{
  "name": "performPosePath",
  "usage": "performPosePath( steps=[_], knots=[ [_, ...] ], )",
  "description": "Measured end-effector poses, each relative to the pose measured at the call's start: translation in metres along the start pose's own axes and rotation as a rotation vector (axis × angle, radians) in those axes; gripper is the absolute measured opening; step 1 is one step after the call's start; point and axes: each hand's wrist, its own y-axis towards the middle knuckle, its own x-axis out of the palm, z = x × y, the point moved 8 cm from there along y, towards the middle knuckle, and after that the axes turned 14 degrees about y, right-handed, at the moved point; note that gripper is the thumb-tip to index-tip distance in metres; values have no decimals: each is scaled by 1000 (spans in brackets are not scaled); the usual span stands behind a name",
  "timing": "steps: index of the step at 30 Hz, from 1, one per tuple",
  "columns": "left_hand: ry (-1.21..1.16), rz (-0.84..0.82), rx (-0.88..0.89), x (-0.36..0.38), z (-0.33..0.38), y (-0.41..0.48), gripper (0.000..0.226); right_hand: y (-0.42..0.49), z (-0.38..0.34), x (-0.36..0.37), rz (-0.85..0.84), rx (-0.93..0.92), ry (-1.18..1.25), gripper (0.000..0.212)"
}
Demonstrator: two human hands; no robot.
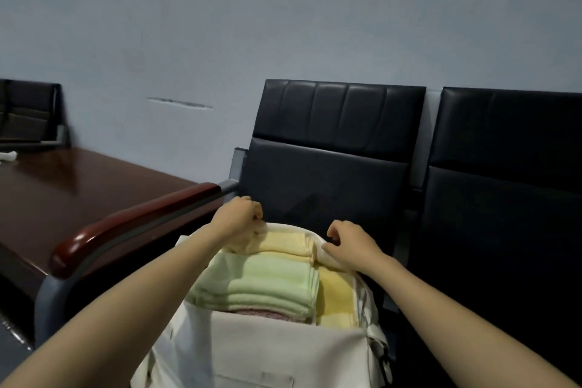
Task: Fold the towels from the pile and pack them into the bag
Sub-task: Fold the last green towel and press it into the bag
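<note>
An off-white bag (267,353) stands open on a dark chair seat, filled with folded towels. A pale yellow towel (285,244) lies at the far end, a light green towel (261,285) in the middle, a deeper yellow towel (335,299) to its right, and a pink towel edge (267,315) peeks out under the green one. My left hand (241,217) is closed on the bag's far rim at the left. My right hand (349,241) pinches the white far rim (318,238) at the right.
The bag sits on a black padded chair (327,173) with a reddish wooden armrest (132,224) on the left. A second black chair (504,198) stands to the right. A dark brown table (69,186) lies to the left, against a grey wall.
</note>
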Motion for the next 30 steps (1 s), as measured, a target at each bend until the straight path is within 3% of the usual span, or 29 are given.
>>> performPosePath(
  steps=[5,10,13,17,25,27,30],
  knots=[
    [158,24,105,11,12,6,28,2,-21,10,74,-181,-265,20],
    [242,154,22,2,11,7,26,10,-31,9,143,-191,-368,4],
    [213,252,3,-14,10,8,34,13,-37,-11,243,-185,-360,8],
    [146,371,-57,-29,-8,9,28,6,-49,-26,380,-264,-266,17],
    [286,270,87,-13,3,-8,36,-13,-41,-10,262,-337,-270,25],
    [330,286,158,-12,13,-11,47,-14,-37,-7,226,-297,-176,27],
    [427,371,308,-18,46,-14,39,-7,-29,-7,166,-183,29,28]
  ],
)
